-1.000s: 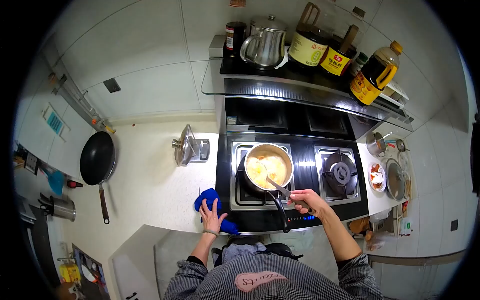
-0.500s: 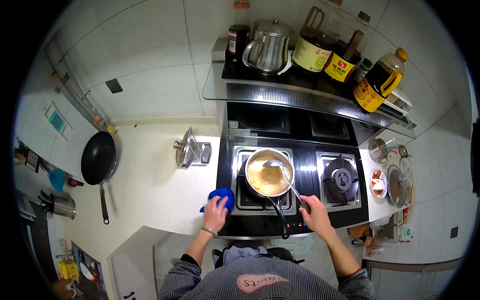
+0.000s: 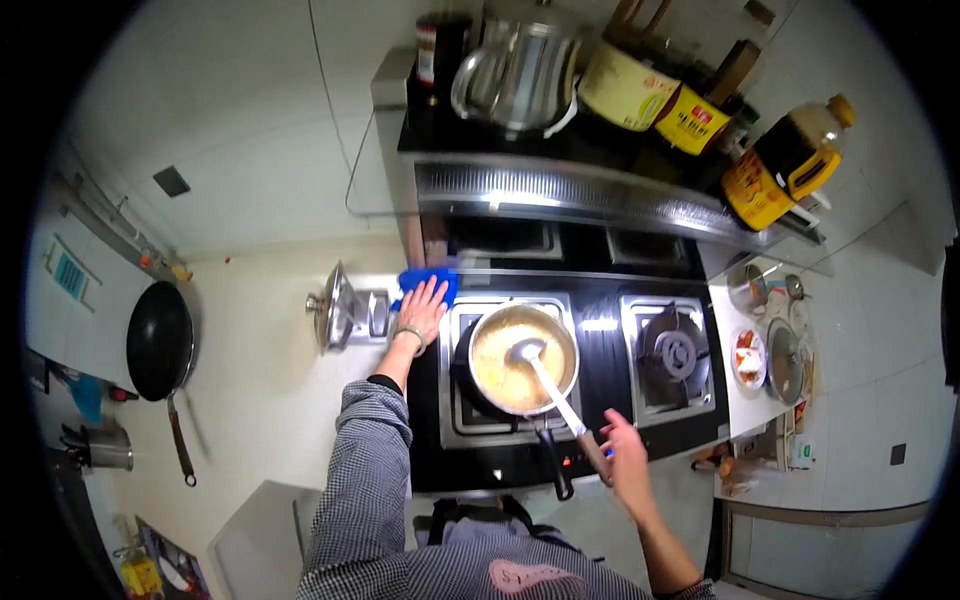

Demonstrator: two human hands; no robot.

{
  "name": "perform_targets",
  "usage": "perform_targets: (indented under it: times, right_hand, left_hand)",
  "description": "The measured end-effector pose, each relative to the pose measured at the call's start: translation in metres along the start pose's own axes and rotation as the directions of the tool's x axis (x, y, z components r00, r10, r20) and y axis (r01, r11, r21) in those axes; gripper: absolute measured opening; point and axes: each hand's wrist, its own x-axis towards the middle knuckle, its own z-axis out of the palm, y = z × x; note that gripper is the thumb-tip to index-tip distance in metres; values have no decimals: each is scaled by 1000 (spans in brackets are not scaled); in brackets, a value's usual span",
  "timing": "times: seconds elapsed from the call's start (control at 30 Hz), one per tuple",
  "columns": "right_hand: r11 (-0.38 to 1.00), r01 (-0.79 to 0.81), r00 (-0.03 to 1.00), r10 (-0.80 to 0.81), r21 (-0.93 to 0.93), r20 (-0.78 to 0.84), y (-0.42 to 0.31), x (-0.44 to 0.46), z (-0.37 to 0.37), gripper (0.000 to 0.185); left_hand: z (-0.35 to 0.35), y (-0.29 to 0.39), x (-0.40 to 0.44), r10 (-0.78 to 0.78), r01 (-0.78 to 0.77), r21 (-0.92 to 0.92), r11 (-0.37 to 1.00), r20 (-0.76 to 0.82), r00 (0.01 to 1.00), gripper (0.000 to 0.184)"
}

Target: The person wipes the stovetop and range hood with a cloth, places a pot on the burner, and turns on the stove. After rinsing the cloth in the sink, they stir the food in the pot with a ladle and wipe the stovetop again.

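My left hand (image 3: 423, 308) lies spread on a blue cloth (image 3: 428, 284) at the back left edge of the black stove (image 3: 600, 300). A pot (image 3: 575, 372) of cloudy, light brown liquid sits on the left burner, its black handle toward me. In it rests a metal ladle (image 3: 548, 378), whose brown handle leans over the pot's front right rim. Beside the end of that handle is my right hand (image 3: 625, 460), fingers apart and somewhat blurred, not wrapped around it.
A black wok (image 3: 160, 340) lies on the left counter (image 3: 240, 380). Near the stove's left side stands a glass lid (image 3: 338, 308) in a holder. Bottles and a steel kettle (image 3: 520, 70) line the hood. A plate of food (image 3: 748, 360) is at right.
My left hand and the blue cloth have moved from the stove's front left to its back left. My right hand has let go of the ladle. The camera view has shifted.
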Motion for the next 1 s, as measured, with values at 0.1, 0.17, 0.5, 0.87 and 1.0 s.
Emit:
perform_targets:
  times: [0.1,0.17,0.5,0.87,1.0]
  right_hand:
    - [891,-243,949,300,384,-98,49,-12,-12,44]
    - [780,-463,873,483,420,63,73,-28,-15,40]
    - [715,-671,656,453,193,604,85,-57,37,33]
    - [717,-654,709,470,241,526,117,-70,31,26]
    - [788,-596,714,435,152,548,125,-75,38,26]
  left_hand:
    - [-12,15,-53,3,-5,-52,999,-36,999,50]
    - [-25,39,-112,16,-17,-22,1000,-25,1000,52]
    - [-44,129,-357,105,-77,-130,989,222,969,52]
    - [-31,164,-316,-2,17,-91,996,159,987,65]
    - [-13,206,-301,300,-263,-205,943,175,938,62]
